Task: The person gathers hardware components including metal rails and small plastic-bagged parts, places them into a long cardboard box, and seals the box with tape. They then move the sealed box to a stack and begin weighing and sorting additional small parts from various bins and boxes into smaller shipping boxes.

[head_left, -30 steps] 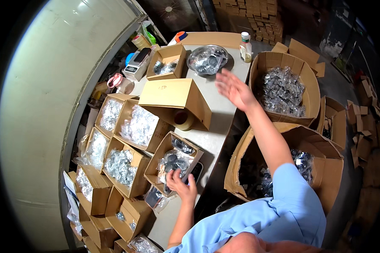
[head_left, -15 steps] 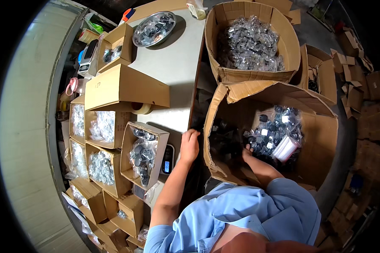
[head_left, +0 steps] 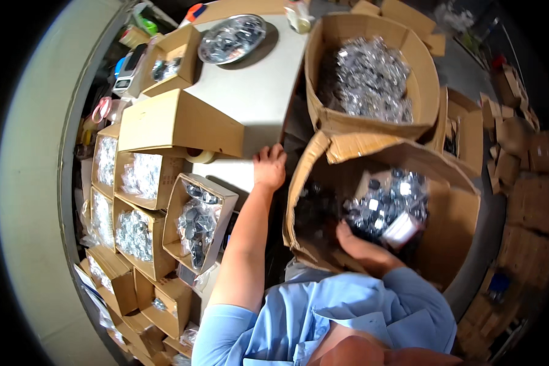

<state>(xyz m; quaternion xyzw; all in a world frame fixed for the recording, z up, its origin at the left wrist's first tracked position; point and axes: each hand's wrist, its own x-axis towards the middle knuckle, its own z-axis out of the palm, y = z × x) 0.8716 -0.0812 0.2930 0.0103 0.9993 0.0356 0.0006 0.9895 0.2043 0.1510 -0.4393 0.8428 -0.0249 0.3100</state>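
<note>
My left hand point(head_left: 269, 166) leans on the near edge of the pale table point(head_left: 259, 91), fingers slightly apart and holding nothing. My right arm reaches down into a big cardboard box point(head_left: 451, 213) on the right. Inside it, my right hand point(head_left: 345, 233) is beside a pile of clear-bagged black parts point(head_left: 378, 204); its fingers are lost in shadow, so any hold is hidden. A whitish plastic-wrapped bundle point(head_left: 404, 229) lies on the pile. Left of my left forearm, a tilted small carton point(head_left: 229, 210) holds more bagged black parts.
Another large box point(head_left: 430, 79) full of clear bags stands beyond. On the table are a metal bowl point(head_left: 204, 58) of bagged parts, an upended carton point(head_left: 165, 122) and a tape roll point(head_left: 200, 156). Several open cartons point(head_left: 155, 244) line the left; flattened cardboard point(head_left: 531, 226) lies far right.
My left hand has slid farther along the table edge, and its forearm now covers most of the scale by the small carton. My right hand has shifted slightly left and lower in the box.
</note>
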